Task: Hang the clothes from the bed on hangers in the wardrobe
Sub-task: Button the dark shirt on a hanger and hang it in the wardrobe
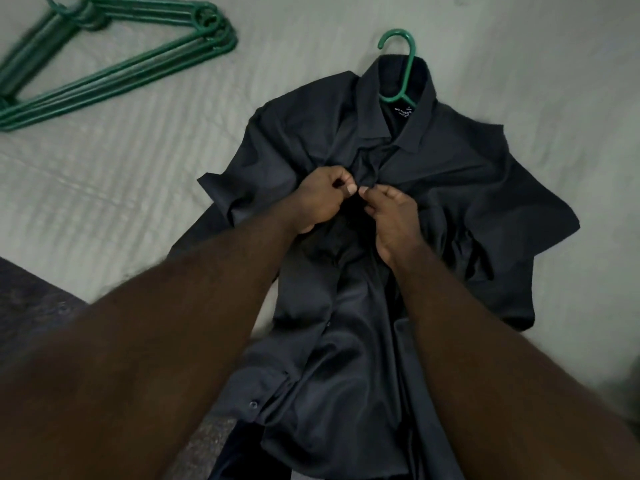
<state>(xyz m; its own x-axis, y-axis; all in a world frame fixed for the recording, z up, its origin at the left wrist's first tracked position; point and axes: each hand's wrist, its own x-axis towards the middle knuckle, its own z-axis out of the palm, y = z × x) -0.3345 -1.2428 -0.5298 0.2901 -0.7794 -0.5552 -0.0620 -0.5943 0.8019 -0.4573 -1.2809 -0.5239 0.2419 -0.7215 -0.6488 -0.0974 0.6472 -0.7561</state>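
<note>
A dark collared shirt lies on the bed, a green hanger in its collar. The left hand and right hand each pinch its front just below the collar. Spare hangers lie well apart.

One shirt lies flat on the bed, collar at the far end, hem toward the person and reaching the near edge. A hanger sits inside it, hook sticking out past the collar onto the bed. A stack of hangers lies on the bed, far left, well apart from the shirt. The left hand and right hand meet side by side on the shirt front, just below the collar, each pinching fabric.
</note>
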